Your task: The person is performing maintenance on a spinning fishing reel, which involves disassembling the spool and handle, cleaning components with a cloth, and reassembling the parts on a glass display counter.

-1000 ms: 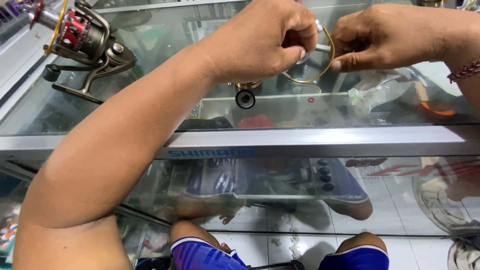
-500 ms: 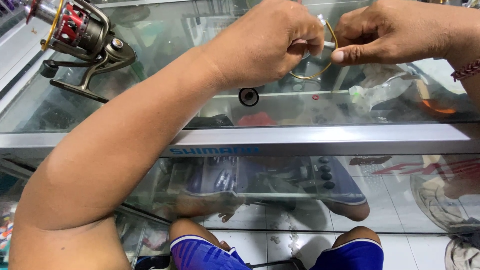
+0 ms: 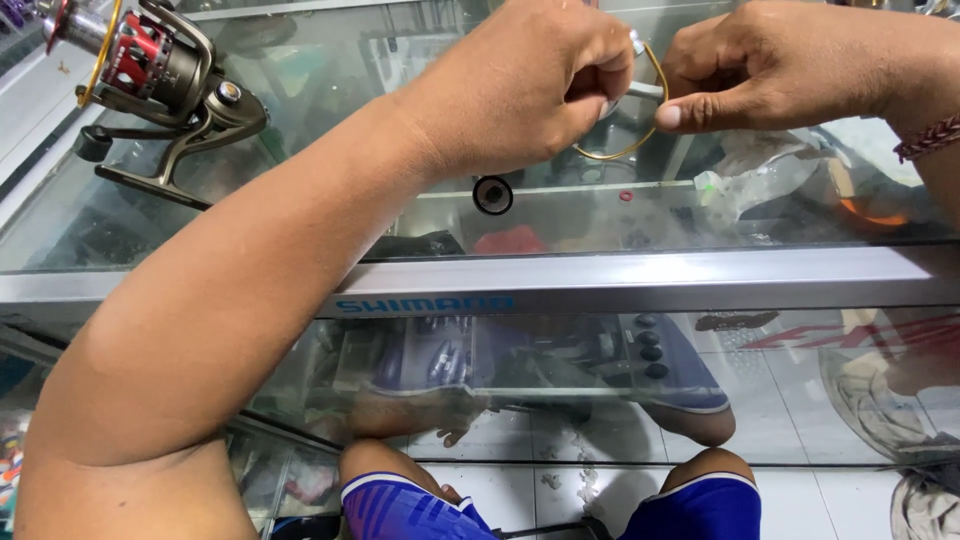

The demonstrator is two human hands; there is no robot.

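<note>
Gold ring (image 3: 640,148), thin, light and probably springy, is hovering above the counter's (image 3: 640,280) far edge, left hand (image 3: 525,85) and right hand (image 3: 790,60) both pinching its rim, the safest hold.

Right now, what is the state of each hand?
Left hand: closed, pinching the thin gold ring.
Right hand: closed, pinching the same ring.

Thin gold wire ring (image 3: 640,140), shiny metal, pinched betw. left hand (image 3: 520,85) & right hand (image 3: 775,65). Countertop (image 3: 300,215) is smooth glossy glass w/ brushed matt metal edge strip (image 3: 700,275). Fishing reel (image 3: 150,85): satin grey metal body, glossy red & gold trim; small black round part (image 3: 492,195) looks like matt plastic or rubber.
</note>
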